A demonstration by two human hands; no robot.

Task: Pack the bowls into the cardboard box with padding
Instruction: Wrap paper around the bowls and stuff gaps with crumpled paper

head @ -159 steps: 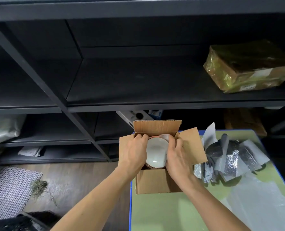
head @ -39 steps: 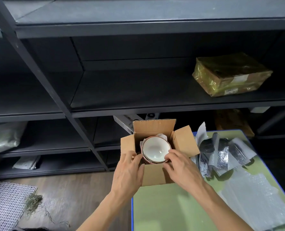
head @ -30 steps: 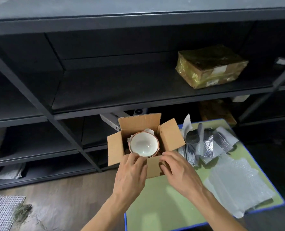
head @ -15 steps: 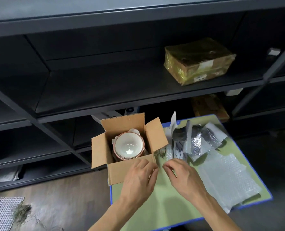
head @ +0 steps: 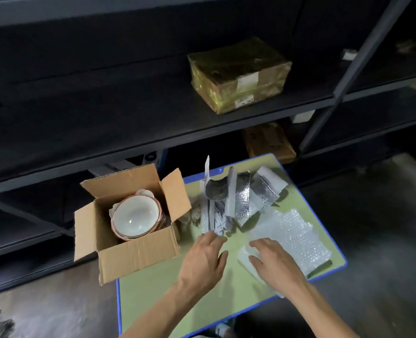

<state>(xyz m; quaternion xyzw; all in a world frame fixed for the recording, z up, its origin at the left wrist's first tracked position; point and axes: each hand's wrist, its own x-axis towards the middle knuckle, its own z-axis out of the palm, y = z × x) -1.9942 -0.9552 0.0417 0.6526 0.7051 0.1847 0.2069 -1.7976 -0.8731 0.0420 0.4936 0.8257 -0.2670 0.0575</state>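
Observation:
An open cardboard box (head: pixel 138 253) stands at the left end of a green table (head: pixel 168 289), partly over its edge. Inside it lies a white bowl with a reddish rim (head: pixel 136 217), stacked on more bowls, with white padding showing behind. My left hand (head: pixel 203 261) hovers over the table right of the box, fingers spread and empty. My right hand (head: pixel 275 263) rests with relaxed fingers on the near edge of a bubble wrap sheet (head: pixel 289 237). A heap of silver foil padding (head: pixel 241 198) lies beyond both hands.
Dark metal shelving (head: pixel 129 132) runs behind the table. A parcel wrapped in yellowish film (head: pixel 238 74) sits on the middle shelf, and a brown box (head: pixel 268 142) below it. The table's blue rim (head: pixel 226 320) is close to me; bare floor lies to the right.
Both hands left the box front and moved right; my right hand now touches the bubble wrap. The view swung right, so the box sits further left.

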